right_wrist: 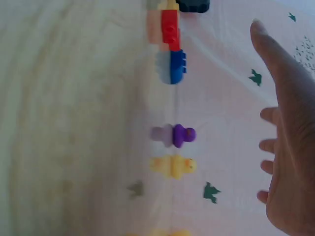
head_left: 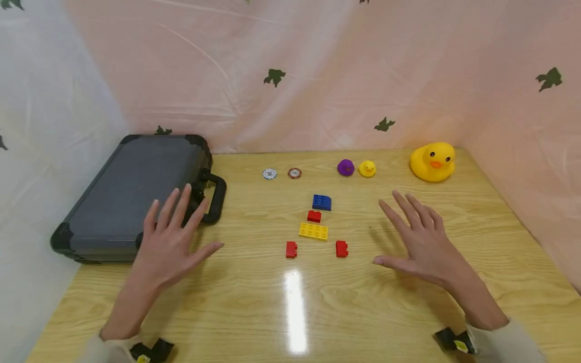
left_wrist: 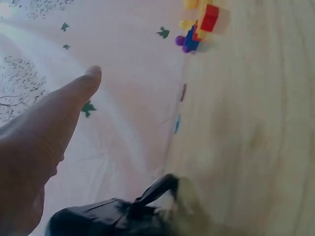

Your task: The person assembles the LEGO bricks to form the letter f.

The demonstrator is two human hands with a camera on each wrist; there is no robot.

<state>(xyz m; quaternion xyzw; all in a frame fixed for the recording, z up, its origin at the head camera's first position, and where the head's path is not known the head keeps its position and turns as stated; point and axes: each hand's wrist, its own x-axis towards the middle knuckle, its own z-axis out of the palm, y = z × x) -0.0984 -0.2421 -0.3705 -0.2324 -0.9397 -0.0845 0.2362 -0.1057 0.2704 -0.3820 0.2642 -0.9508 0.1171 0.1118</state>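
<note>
We count five bricks (head_left: 313,231), three ducks (head_left: 432,162), two chips (head_left: 270,174) and one case (head_left: 136,186) on the desk (head_left: 245,302); both hands (head_left: 169,247) (head_left: 424,247) hover, fingers spread wide, holding nothing.

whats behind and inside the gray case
Behind the gray case, pink cloth with a green leaf shape shows; the case covers anything lower down. It looks closed, so its contents cannot be seen.

We see a closed gray case (head_left: 140,186) lying flat at left and five separate bricks (head_left: 313,231), red, yellow, blue, centrally.
</note>
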